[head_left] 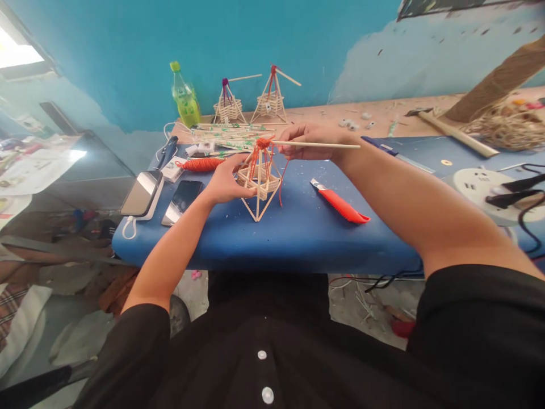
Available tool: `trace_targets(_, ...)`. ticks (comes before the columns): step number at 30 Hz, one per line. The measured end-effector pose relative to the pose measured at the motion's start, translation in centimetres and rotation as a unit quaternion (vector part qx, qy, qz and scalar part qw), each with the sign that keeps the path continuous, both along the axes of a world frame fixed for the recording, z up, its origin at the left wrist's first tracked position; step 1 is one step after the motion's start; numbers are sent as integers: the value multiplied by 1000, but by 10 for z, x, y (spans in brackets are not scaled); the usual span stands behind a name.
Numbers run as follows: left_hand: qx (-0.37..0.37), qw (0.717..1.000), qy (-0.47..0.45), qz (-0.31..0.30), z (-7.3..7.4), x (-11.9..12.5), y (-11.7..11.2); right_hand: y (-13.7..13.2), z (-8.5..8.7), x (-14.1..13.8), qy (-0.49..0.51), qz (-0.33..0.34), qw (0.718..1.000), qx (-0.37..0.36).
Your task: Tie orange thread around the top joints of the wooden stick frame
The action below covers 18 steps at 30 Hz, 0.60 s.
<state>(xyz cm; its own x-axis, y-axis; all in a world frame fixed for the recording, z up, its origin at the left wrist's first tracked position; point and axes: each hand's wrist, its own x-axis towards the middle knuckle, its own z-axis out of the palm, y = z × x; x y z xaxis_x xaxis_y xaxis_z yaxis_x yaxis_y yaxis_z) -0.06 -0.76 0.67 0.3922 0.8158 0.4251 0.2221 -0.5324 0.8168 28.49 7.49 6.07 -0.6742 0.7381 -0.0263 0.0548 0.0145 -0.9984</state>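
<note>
A small pyramid frame of thin wooden sticks (259, 180), bound with orange thread at its top, stands on the blue table (298, 233). My left hand (225, 183) is closed on the frame's left side at its stacked base. My right hand (307, 141) pinches a long wooden stick (323, 145) that lies level across the frame's tip, with orange thread hanging down from there. A spool of orange thread (201, 165) lies to the left, behind my left hand.
An orange utility knife (340, 205) lies right of the frame. Two phones (142, 193) (184, 200) rest at the left edge. Two finished stick frames (227, 105) (271, 99), a green bottle (185, 97), loose sticks (225, 136), a hammer (451, 132) and a white power strip (485, 187) sit farther back and right.
</note>
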Motion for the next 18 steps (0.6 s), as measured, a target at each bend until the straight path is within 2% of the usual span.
trace_targets(4,33,999,33,15,2,-2,-1,31,11,6,-88,45,995,9)
trace_targets(8,84,995,58,6,5,-6,0,50,33,-7,-210,81,974,17)
trace_targets(9,90,994,63,5,5,-6,0,49,41,-13,-239,90,966,29)
trace_targets(11,93,993,67,6,5,-6,1,42,61,-29,-286,76,948,114)
trace_targets(14,80,995,55,16,2,-5,1,25,93,-57,-349,60,921,161)
trace_targets(18,48,998,32,5,-3,-3,1,4,131,-91,-382,26,899,214)
